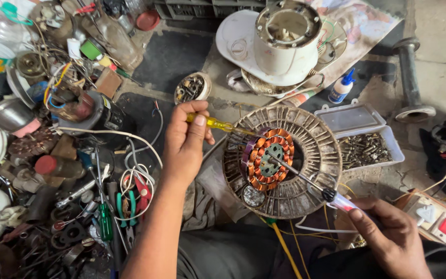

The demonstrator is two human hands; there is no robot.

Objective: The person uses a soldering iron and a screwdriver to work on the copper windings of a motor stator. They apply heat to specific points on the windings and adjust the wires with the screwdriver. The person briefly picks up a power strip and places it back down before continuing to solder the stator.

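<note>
A round, dirty slotted fan-motor housing (311,150) lies in front of me, with a ring of copper windings (265,155) on its left half. My left hand (184,144) grips a yellow-handled screwdriver (213,123) whose tip reaches the windings' left edge. My right hand (388,235) holds a second tool with a clear handle (343,201). Its long metal shaft runs up-left and its tip rests near the centre of the windings. Thin yellow and white wires (285,243) trail from under the housing toward me.
A clear plastic box of screws (367,147) sits right of the housing, with a power strip (440,219) at lower right. A white appliance body (284,41) and glue bottle (343,87) lie behind. Pliers, wires, motors and several loose parts crowd the left (78,170).
</note>
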